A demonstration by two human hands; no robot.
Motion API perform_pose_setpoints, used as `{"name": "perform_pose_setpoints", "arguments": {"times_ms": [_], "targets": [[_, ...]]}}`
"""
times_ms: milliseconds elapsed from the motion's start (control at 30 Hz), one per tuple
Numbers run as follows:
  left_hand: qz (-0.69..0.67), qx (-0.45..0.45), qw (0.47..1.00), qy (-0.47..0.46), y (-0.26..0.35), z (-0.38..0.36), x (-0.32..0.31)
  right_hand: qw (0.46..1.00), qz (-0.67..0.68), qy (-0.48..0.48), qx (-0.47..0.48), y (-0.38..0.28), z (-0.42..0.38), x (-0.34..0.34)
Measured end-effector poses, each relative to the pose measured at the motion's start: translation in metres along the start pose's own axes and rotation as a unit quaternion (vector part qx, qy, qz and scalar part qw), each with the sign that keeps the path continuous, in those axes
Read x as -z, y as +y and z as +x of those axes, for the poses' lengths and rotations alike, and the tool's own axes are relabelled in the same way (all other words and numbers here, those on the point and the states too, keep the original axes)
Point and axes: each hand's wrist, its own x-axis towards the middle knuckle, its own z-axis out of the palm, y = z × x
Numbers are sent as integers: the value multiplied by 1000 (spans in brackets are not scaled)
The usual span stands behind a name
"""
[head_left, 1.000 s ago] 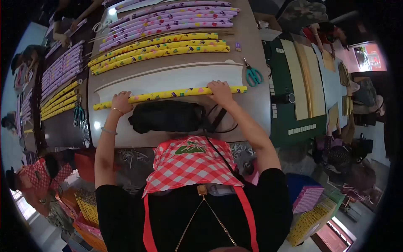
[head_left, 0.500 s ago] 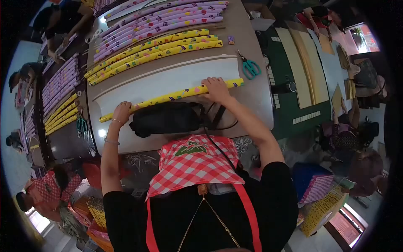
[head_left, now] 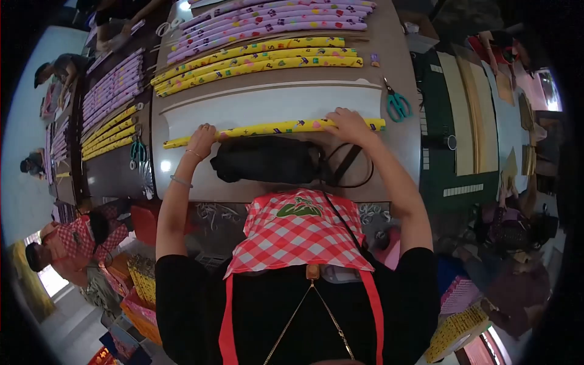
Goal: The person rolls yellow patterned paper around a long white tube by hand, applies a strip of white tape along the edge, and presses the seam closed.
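Observation:
A long yellow patterned roll of wrapping paper (head_left: 274,128) lies crosswise in front of me, along the near part of a white sheet (head_left: 274,100). My left hand (head_left: 202,139) is closed over the roll near its left end. Toward the other end, my right hand (head_left: 348,125) grips it with bent fingers, the undersides hidden. Just below the roll sits a black bag (head_left: 267,160) with a strap and a cable. Teal-handled scissors (head_left: 398,106) lie to the right of the sheet.
Finished-looking yellow rolls (head_left: 261,62) and purple rolls (head_left: 274,23) lie at the back of the table (head_left: 398,164). A second table on the left bears more rolls (head_left: 112,79) and scissors (head_left: 138,149). Other people work at both sides. A green mat (head_left: 438,164) is at right.
The camera view has turned slightly, so the table appears shifted right and more level. Both hands stay on the yellow roll, with little visible movement along it.

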Motion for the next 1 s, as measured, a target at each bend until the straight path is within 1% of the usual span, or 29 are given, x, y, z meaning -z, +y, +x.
{"name": "perform_pose_setpoints", "arguments": {"times_ms": [33, 67, 100, 133, 167, 200, 233, 267, 300, 333, 367, 433, 467, 500, 533, 567, 633, 667, 700, 767, 800, 867, 1000], "targets": [[11, -9, 1000, 14, 2, 0, 2, 998, 8, -58, 6, 4, 3, 3], [32, -6, 999, -4, 4, 1, 3, 993, 15, -116, 17, 10, 8, 5], [52, 4, 998, -23, 9, 2, 9, 994, 23, -102, 41, 16, 7, 5], [52, -20, 998, 32, 0, 1, -7, 993, 33, -85, 79, 16, 8, 4], [-13, -25, 998, 49, -3, 2, -13, 992, 42, -107, 57, 11, 11, 11], [27, 42, 998, -30, 11, 5, 10, 979, -14, -200, -23, -26, 20, 45], [-5, 33, 999, 11, 12, 0, 11, 987, -6, -161, -6, -42, 21, 54], [50, -37, 998, -11, 10, 1, 15, 990, -10, -141, 18, -22, 19, 31], [11, 63, 998, 30, 13, 4, 5, 992, -19, -124, 26, -26, 18, 30], [59, 32, 996, 50, 3, 10, -16, 991, -38, -129, 23, -32, 21, 31], [107, 3, 994, 33, 6, 8, -4, 995, -37, -78, 58, -24, 18, 22], [89, 56, 992, 66, 9, 9, -3, 990, -70, -123, 27, -28, 23, 25], [82, 64, 992, 74, 8, 6, 1, 990, -71, -118, 43, -24, 25, 25], [74, 68, 992, 82, 9, 5, 3, 989, -57, -131, 36, -17, 28, 23], [95, 61, 990, 88, 7, 5, 0, 988, -43, -144, 25, -12, 29, 23], [102, 69, 988, 93, 6, 4, 2, 989, -44, -137, 34, -9, 30, 22], [54, 66, 988, 128, 7, 1, 4, 993, -12, -88, 73, -7, 30, 21], [25, 58, 989, 135, 3, 7, -7, 989, -33, -63, 126, -6, 30, 23], [26, 62, 988, 137, 3, 5, -5, 989, -33, -61, 131, -5, 30, 21], [-25, 60, 989, 130, 5, 3, -1, 987, -82, -86, 104, -2, 29, 18], [-24, 62, 989, 131, 5, 4, -1, 987, -83, -85, 106, -3, 28, 18], [-62, 91, 992, 59, 5, 7, -1, 987, -109, -81, 88, -6, 26, 18], [-66, 69, 994, 46, 7, 5, 4, 986, -128, -65, 90, -4, 25, 17]]}}
